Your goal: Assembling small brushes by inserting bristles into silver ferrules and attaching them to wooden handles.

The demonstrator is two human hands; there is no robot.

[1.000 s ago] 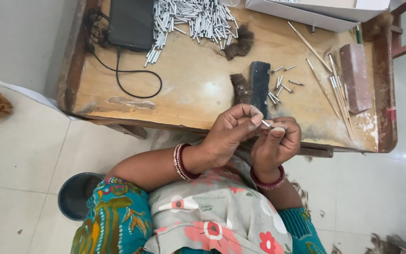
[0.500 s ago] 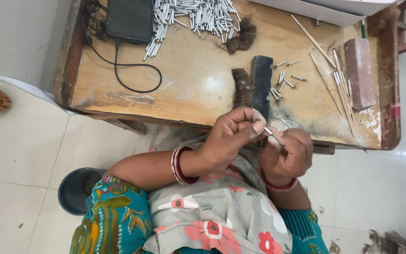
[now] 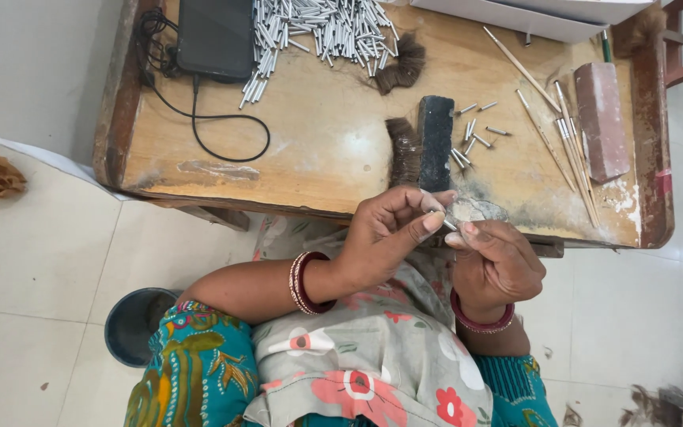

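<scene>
Pinching a small metal tube [image 3: 450,225] between both hands at frame centre, just below the near edge of the wooden table [image 3: 333,158].

Left hand [image 3: 393,233] has thumb and forefinger closed on the tube; right hand [image 3: 496,265] grips its other end, fingers curled tight. Directly above the hands: black block [image 3: 435,142] with a tuft of dark hair [image 3: 403,150] beside it. A few loose tubes [image 3: 472,134] to its right, then thin wooden sticks [image 3: 567,138] and a reddish brick [image 3: 601,119]. Upper centre: big pile of tubes [image 3: 318,28]. Upper left: black device [image 3: 215,35] with cable. Dark bowl [image 3: 132,324] on floor, lower left.
</scene>
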